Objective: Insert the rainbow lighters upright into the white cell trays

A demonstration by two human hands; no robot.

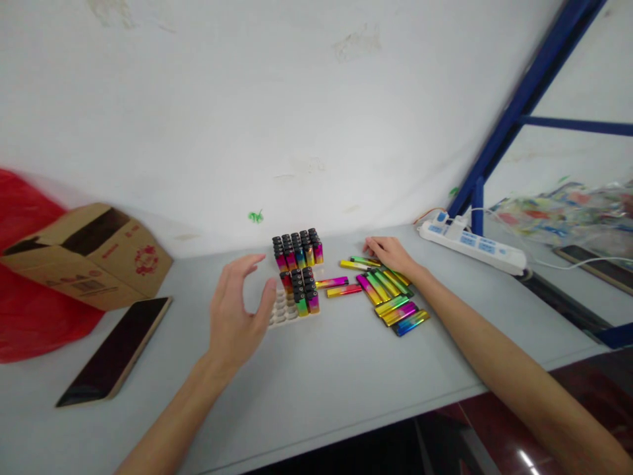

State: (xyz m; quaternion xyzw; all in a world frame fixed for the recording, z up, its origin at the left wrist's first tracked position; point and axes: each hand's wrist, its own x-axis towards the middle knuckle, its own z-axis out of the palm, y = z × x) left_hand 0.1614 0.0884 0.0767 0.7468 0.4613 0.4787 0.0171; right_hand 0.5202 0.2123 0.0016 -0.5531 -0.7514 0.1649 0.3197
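Note:
My left hand hovers just left of a white tray with round holes, its thumb and fingers apart and nothing between them. Lighters with black tops and shiny coloured bodies stand upright in rows in the tray; a back block of lighters and a front group show. Bare holes lie at the tray's front left, partly behind my hand. At the far side of a pile of loose lighters, my right hand is closed with bent fingers. What its fingertips hold, if anything, is hidden.
Two loose lighters lie between tray and pile. At left are a phone, an opened cardboard box and a red bag. A power strip and a blue metal frame stand right. A white wall backs the table.

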